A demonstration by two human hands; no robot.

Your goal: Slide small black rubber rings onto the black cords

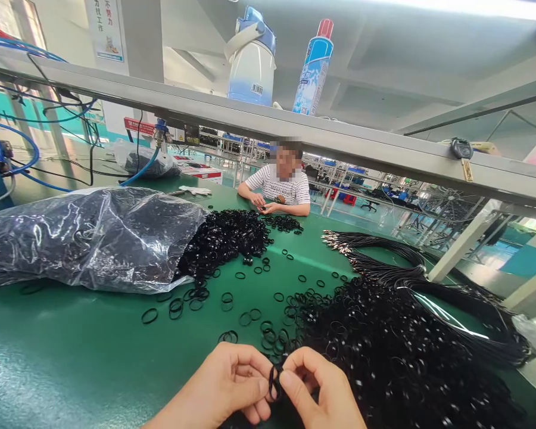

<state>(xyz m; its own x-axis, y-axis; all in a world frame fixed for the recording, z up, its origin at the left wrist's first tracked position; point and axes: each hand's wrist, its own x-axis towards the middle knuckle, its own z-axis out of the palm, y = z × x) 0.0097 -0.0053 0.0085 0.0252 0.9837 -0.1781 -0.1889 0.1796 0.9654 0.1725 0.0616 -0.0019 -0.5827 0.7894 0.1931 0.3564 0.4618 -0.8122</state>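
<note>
Between the fingertips of both hands are thin black rings (274, 381), held upright; whether there are two or more I cannot tell. My left hand (234, 384) pinches them from the left, thumb against fingers. From the right, my right hand (317, 387) pinches the same rings with thumb and index finger. Right of my hands spreads a large pile of black rings (384, 333), and its near edge runs beneath my right hand. Several loose rings (268, 336) lie flat on the green tabletop (116, 345) just beyond my fingers.
A clear plastic bag (93, 238) full of black rings spills a second heap (232, 238). Coiled black cables (384, 256) lie at the right. Across the table sits a person in a striped shirt (272, 187). Overhead, a shelf rail (250, 122) carries a jug (252, 65) and a spray can (313, 71).
</note>
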